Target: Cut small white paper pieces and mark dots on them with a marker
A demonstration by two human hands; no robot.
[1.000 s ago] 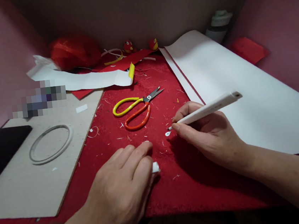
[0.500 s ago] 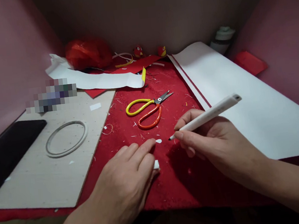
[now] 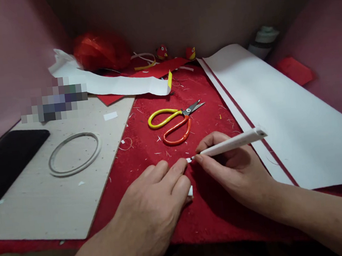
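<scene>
My right hand point(image 3: 239, 171) grips a white marker point(image 3: 233, 142) with its dark tip pointing left and down. The tip meets, or nearly meets, a tiny white paper cutout point(image 3: 189, 160) on the red cloth point(image 3: 217, 217). Against that cutout's left side, my left hand point(image 3: 157, 198) presses a fingertip, hiding part of it. Between the left thumb and curled fingers a small white paper piece point(image 3: 190, 191) sticks out, mostly covered. Beyond both hands lie scissors point(image 3: 176, 123) with one yellow and one orange handle, blades slightly apart.
A pale board point(image 3: 72, 207) at left carries a tape ring point(image 3: 53, 169) and a black flat object point(image 3: 12, 161). A large white sheet point(image 3: 283, 120) covers the right. Behind are a white paper strip point(image 3: 123, 84), a red plastic bag point(image 3: 101, 49), two red figurines point(image 3: 162, 52) and a bottle point(image 3: 264, 41).
My right hand has brought the marker tip left and onto or right beside the tiny cutout. The left hand still presses at the cutout. The whole view has shifted slightly.
</scene>
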